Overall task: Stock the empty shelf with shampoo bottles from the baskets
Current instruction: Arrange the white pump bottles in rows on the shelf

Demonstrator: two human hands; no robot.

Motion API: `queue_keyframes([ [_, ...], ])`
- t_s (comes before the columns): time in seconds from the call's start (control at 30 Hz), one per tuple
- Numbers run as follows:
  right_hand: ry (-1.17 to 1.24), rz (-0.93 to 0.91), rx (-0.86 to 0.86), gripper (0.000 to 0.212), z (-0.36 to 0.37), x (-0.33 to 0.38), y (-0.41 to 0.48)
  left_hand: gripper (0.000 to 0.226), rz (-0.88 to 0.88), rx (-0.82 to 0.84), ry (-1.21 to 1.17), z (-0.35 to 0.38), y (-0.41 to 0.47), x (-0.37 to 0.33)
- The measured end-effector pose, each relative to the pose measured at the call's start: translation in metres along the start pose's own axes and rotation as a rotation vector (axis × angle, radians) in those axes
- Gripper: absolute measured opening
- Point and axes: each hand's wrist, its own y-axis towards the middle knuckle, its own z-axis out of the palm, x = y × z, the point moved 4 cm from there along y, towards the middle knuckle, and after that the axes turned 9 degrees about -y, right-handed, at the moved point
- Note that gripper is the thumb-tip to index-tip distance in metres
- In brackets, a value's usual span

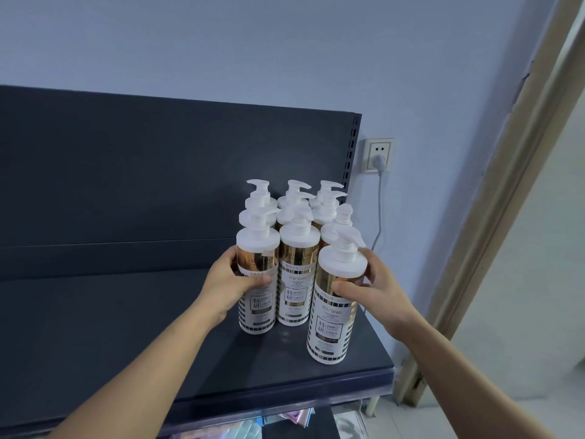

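Standing at the right end of a dark grey shelf [126, 327], a cluster of white pump-top shampoo bottles [296, 217] sits in rows running back toward the shelf's dark back panel [158, 169]. Left hand [229, 288] wraps the front-left bottle [257, 289], fingers [232, 258] curled round its far side and thumb across the gold band; bottle upright, base on the shelf. Right hand [376, 288] holds the front-right bottle [335, 312], thumb pressed on the gold band, fingers behind the shoulder; this bottle stands nearest the shelf's front edge, just ahead of the rest, tilted a little left. Whether its base rests fully flat I cannot tell. Between the 2 held bottles stands a middle bottle [296, 280], untouched. Shelf surface matte, bare to the left of the cluster. Slotted upright post [351, 147] marks the panel's right edge. Wall [285, 42] behind is pale blue; a white socket [377, 155] with a plug in it sits just right of the post, grey cord [379, 213] hanging down behind the bottles. Beige door frame [506, 185] slants at far right, pale tiled floor [522, 343] beyond. Shiny packets [294, 419] show on a lower level under the shelf's edge.
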Motion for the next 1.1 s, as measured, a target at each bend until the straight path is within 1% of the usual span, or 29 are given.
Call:
queue_keyframes([
  [0.1,-0.152,0.006,-0.104,0.085,0.007,0.000,-0.009,0.054,0.006,-0.003,0.052,0.000,-0.003,0.001],
  [0.13,-0.199,0.017,-0.140,0.087,0.008,-0.001,-0.011,0.054,0.004,-0.007,0.081,0.001,-0.004,0.001],
  [0.17,-0.227,0.023,-0.167,0.085,0.007,-0.001,-0.013,0.054,0.002,-0.016,0.108,0.001,-0.005,0.001],
  [0.23,-0.255,0.014,-0.184,0.073,0.004,-0.003,-0.012,0.054,0.000,-0.046,0.142,0.001,-0.006,0.001],
  [0.3,-0.252,-0.001,-0.171,0.063,0.000,-0.005,-0.010,0.054,-0.002,-0.067,0.157,0.001,-0.006,0.000],
  [0.37,-0.233,-0.013,-0.151,0.060,-0.003,-0.008,-0.009,0.054,-0.006,-0.068,0.163,0.002,-0.005,-0.001],
  [0.57,-0.202,-0.014,-0.100,0.065,-0.006,-0.013,-0.003,0.050,-0.025,-0.041,0.174,0.003,-0.001,-0.004],
  [0.7,-0.168,-0.020,-0.074,0.056,-0.006,-0.017,-0.001,0.049,-0.040,-0.037,0.175,0.002,-0.001,-0.003],
  [0.83,-0.172,-0.020,-0.070,0.055,-0.004,-0.019,-0.003,0.048,-0.034,-0.037,0.208,0.004,-0.004,-0.004],
  [0.87,-0.168,-0.016,-0.079,0.058,-0.004,-0.018,-0.005,0.049,-0.034,-0.037,0.232,0.004,-0.006,-0.005],
  [0.93,-0.136,-0.009,-0.089,0.073,-0.002,-0.019,-0.009,0.054,-0.038,-0.021,0.305,0.005,-0.012,-0.007],
  [1.0,-0.154,0.002,-0.141,0.097,-0.001,-0.020,-0.018,0.060,-0.025,-0.010,0.399,0.004,-0.021,-0.008],
  [1.03,-0.185,0.009,-0.215,0.101,-0.001,-0.019,-0.025,0.062,-0.012,-0.018,0.455,0.002,-0.025,-0.009],
  [1.07,-0.206,-0.005,-0.327,0.095,-0.003,-0.018,-0.033,0.064,0.001,-0.030,0.519,0.000,-0.030,-0.010],
  [1.1,-0.207,-0.048,-0.455,0.081,-0.004,-0.015,-0.044,0.069,0.007,-0.043,0.589,-0.003,-0.035,-0.012],
])
